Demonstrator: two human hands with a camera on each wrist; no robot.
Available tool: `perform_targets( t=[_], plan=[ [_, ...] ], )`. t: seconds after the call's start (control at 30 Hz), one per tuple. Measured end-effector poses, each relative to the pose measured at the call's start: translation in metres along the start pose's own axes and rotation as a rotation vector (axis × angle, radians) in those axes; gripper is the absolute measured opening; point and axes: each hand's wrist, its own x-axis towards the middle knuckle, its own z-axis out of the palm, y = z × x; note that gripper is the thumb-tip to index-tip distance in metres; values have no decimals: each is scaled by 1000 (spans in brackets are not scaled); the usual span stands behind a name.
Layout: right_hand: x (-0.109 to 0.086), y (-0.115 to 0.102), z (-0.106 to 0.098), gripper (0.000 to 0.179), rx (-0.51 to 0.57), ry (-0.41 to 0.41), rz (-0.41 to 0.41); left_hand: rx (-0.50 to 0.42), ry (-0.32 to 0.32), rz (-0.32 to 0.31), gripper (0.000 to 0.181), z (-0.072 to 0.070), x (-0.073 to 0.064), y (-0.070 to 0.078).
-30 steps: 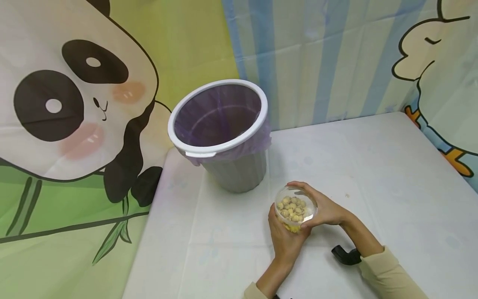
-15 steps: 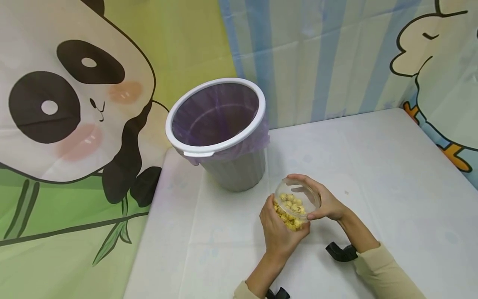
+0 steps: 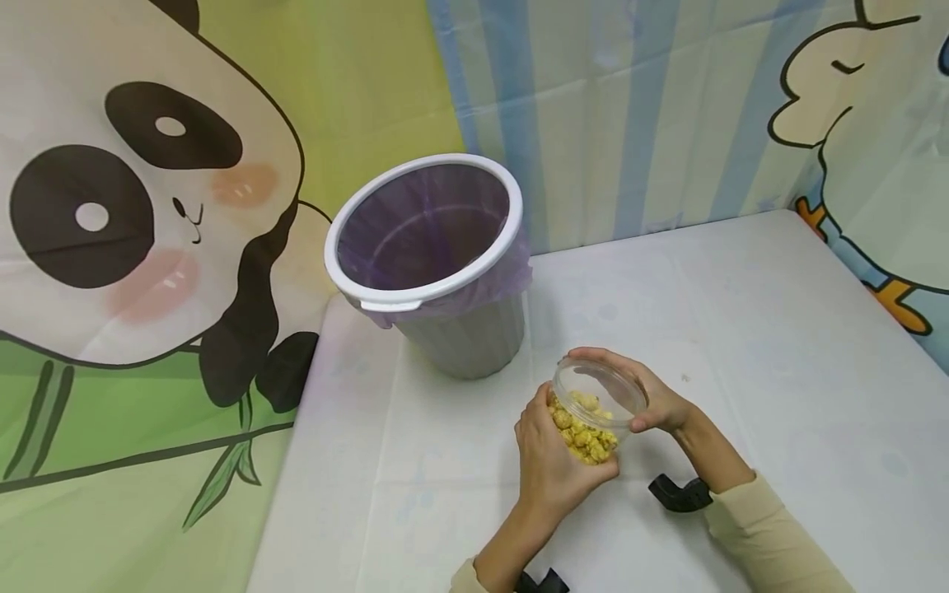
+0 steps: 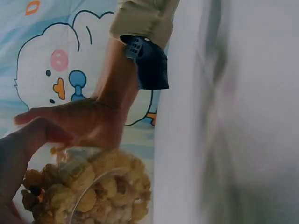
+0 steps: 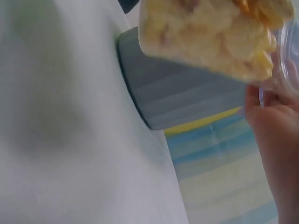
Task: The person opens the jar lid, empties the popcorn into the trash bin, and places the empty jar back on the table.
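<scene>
Yellow popcorn [image 3: 589,441] fills a clear round plastic tub, also seen close up in the left wrist view as popcorn [image 4: 107,196]. My left hand [image 3: 550,461] grips the tub round its side, above the table. A clear round lid [image 3: 604,387] sits tilted over the tub's top. My right hand [image 3: 656,397] holds this lid by its rim, thumb at the near edge and fingers at the far edge. In the right wrist view the lid [image 5: 288,51] stands at the popcorn's end of the tub. Whether the lid still touches the tub's rim is hard to tell.
A grey bin [image 3: 467,342] with a white rim and purple liner stands behind and left of the hands. The white-covered table [image 3: 778,354] runs right. Printed cloths [image 3: 593,115] hang behind and at the sides. Black wrist mounts [image 3: 678,494] stick out from the sleeves.
The lid has tilted and shifted slightly right with my right hand, exposing more popcorn. My left hand has moved a little left and turned the tub.
</scene>
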Motion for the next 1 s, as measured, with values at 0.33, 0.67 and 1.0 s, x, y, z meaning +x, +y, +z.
perform_targets(
  t=[0.33, 0.67, 1.0],
  plan=[
    [-4, -5, -8, 112, -65, -3, 19, 76, -21, 25, 107, -16, 13, -4],
    [-3, 8, 21, 105, -62, 251, 4, 268, 123, 58, 106, -12, 16, -9],
    [2, 13, 13, 94, -49, 155, -116, 174, -19, 5, 107, -15, 11, -1]
  ],
)
